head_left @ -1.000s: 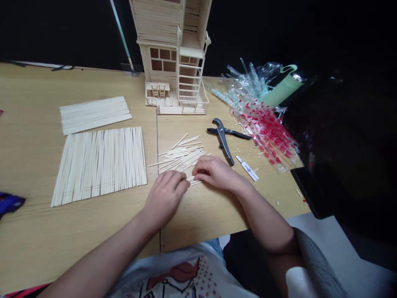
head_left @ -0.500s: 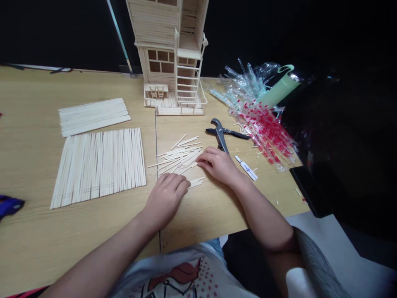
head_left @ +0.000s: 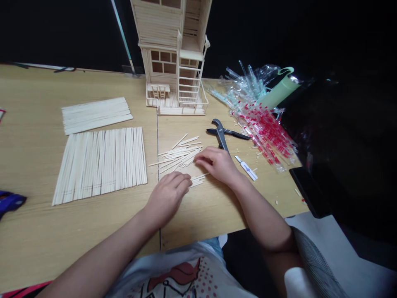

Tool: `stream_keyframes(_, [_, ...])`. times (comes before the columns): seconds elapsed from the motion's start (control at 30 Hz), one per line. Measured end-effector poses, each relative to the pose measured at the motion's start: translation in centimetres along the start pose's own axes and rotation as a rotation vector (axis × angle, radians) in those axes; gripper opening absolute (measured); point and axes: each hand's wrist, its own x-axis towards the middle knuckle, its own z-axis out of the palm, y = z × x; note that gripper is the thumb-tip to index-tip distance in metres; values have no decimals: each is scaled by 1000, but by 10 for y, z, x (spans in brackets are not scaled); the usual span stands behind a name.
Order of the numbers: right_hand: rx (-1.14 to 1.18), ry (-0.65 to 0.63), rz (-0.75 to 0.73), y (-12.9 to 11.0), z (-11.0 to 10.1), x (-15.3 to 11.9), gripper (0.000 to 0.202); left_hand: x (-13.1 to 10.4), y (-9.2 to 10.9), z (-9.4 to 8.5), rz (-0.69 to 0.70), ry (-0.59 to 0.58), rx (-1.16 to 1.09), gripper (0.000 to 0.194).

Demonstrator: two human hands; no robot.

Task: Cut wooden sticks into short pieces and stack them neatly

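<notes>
Thin wooden sticks (head_left: pixel 180 155) lie in a loose pile at the middle of the table. Just below that pile, a small row of sticks (head_left: pixel 198 179) pokes out from the fingertips of my left hand (head_left: pixel 169 192). Its fingers are curled down over the left ends, which are hidden. At the pile's right edge, my right hand (head_left: pixel 217 164) has thumb and fingertips pinched together; anything between them is too small to make out. Behind the right hand lie dark-handled cutting pliers (head_left: pixel 221 133), and a white-and-purple utility knife (head_left: pixel 246 168) rests to its right.
A stick-built model house (head_left: pixel 173 78) stands at the back. Two flat stick panels, one large (head_left: pixel 102 163) and one smaller (head_left: pixel 97 115), lie left. Red-marked plastic wrappers (head_left: pixel 266 132), a green cylinder (head_left: pixel 281 91) and a black phone (head_left: pixel 310 192) occupy the right side.
Another stick now shows in the row beside my left hand, reaching farther right. My right hand has shifted slightly left, and the camera view has moved a little.
</notes>
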Motion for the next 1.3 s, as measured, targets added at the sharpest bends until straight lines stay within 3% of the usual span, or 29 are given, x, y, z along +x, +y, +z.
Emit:
stream_keyframes(0.17, [-127, -9, 5, 9, 5, -1, 8, 0, 1, -1, 2, -2, 5, 14])
stream_keyframes(0.4, [-219, -30, 26, 1, 3, -3, 9, 0, 2, -1, 4, 5, 4, 14])
stream_keyframes(0.7, [-377, -174, 63, -11, -6, 0, 11, -2, 1, -1, 19, 7, 7, 14])
stream_keyframes(0.8, [-323, -234, 48, -20, -5, -2, 6, -1, 2, -2, 15, 34, 29, 14])
stream_keyframes(0.97, [-47, -351, -18, -27, -1, -4, 4, 0, 2, -4, -12, 38, 22, 18])
stream_keyframes(1.17, [-48, -71, 30, 1, 3, -1, 11, 0, 1, -4, 3, 21, 22, 14])
stream_keyframes(1.3, [-125, -28, 40, 8, 8, 1, 10, 0, 3, -4, 4, 6, 29, 11])
